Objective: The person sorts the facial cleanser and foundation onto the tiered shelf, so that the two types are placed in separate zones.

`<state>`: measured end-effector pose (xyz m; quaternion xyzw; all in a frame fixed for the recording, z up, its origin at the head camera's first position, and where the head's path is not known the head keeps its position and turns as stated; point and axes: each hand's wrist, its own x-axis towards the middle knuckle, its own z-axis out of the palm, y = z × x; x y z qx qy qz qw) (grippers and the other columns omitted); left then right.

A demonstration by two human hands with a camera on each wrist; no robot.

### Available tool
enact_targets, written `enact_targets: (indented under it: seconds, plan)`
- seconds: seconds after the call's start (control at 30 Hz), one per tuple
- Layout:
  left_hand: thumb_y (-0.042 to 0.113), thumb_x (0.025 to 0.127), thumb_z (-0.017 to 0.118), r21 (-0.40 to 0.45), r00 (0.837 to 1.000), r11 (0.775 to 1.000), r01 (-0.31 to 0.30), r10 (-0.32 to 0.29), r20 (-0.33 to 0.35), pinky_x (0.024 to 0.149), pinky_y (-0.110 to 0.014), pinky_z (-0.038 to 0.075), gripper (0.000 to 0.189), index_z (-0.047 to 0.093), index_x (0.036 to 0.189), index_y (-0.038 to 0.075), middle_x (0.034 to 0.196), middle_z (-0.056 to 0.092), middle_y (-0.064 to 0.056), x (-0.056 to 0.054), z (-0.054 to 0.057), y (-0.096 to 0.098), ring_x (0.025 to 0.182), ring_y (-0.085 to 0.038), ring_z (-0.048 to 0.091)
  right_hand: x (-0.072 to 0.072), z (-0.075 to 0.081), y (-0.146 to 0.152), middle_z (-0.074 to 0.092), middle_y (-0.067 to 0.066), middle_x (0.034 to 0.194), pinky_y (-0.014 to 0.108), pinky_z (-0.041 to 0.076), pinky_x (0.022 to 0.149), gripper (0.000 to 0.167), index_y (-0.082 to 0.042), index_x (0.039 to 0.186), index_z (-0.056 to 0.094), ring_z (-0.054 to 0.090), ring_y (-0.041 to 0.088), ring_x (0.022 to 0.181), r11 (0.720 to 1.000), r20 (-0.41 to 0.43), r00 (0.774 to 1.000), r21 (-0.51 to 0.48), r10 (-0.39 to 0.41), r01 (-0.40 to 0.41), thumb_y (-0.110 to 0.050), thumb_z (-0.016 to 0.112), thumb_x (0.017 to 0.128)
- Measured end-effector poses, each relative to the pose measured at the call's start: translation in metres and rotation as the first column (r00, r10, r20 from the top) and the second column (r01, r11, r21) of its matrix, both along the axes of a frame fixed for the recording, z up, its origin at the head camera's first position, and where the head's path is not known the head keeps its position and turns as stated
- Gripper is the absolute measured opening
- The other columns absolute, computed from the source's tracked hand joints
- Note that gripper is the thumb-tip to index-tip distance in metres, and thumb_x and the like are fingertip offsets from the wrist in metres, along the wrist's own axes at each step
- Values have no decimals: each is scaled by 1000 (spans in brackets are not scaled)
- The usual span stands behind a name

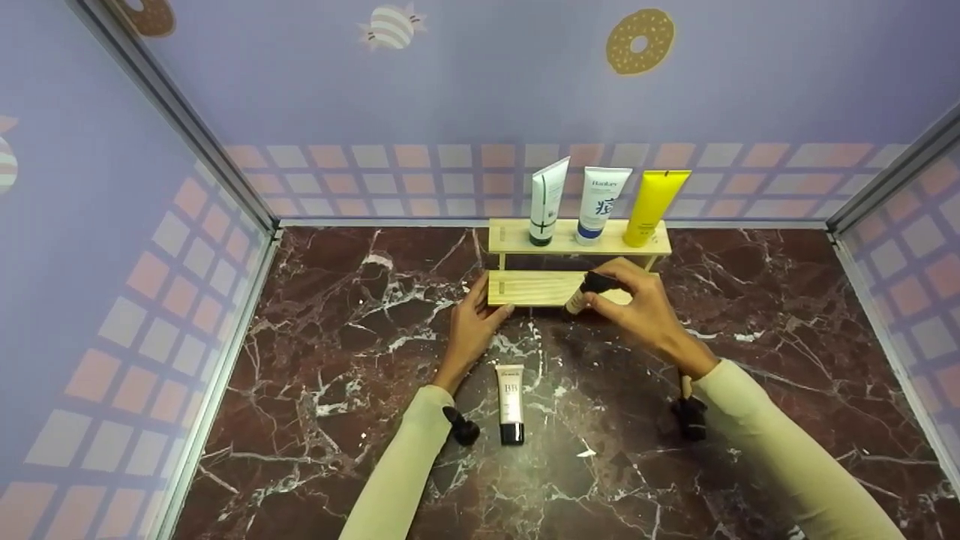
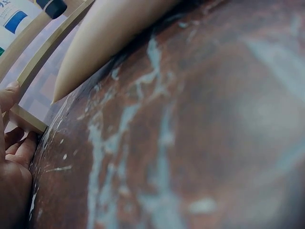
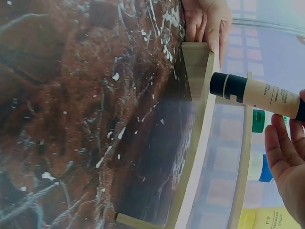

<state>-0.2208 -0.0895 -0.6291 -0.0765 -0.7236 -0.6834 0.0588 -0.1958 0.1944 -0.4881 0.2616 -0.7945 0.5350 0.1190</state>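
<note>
My right hand (image 1: 637, 304) pinches a beige tube (image 3: 267, 98) with black ends between thumb and fingers. The tube leans, its capped end right at the lower board of a two-tier wooden rack (image 1: 532, 288). With thumb at the front and fingers round the end, my left hand (image 1: 472, 330) holds the left end of that lower board. On the upper board stand a white tube (image 1: 547, 202) with a dark cap, a white tube (image 1: 602, 199) with a blue cap and a yellow tube (image 1: 656, 206). A BB cream tube (image 1: 510, 401) lies on the table before the rack.
The dark red marbled table (image 1: 337, 360) is bounded by a tiled-pattern back wall (image 1: 420, 176) and side panels. The rack stands close to the back wall. In the left wrist view a blurred pale tapered shape (image 2: 105, 43) covers part of the rack.
</note>
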Motion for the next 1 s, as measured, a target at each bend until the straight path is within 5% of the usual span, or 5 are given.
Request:
enact_targets:
  seconds: [0.33,0.63,1.0]
  plan:
    - [6,100,83,-28,1000,1000,-3,3,4,117,-41,54,84,35,167,-9,168,43,-27,2,0,0,149,-40,54,-37,-22,-3,78,15,110,20,58,98,24,3,111,80,69,16,102,999,41,999,43,-33,31,8,87,89]
    - [5,100,83,-9,1000,1000,2,-2,6,117,-42,54,84,35,167,-10,164,46,-30,2,0,0,148,-41,54,-52,-21,-11,78,13,117,27,54,107,27,3,116,79,69,24,112,996,-6,1000,86,-20,21,1,89,91]
    - [5,100,83,-3,1000,1000,1,-1,21,115,-40,56,83,37,167,-7,161,52,-29,1,1,0,146,-39,57,-65,-20,-31,77,14,114,25,58,100,25,3,116,79,71,24,107,996,-15,1000,91,23,-22,4,87,91]
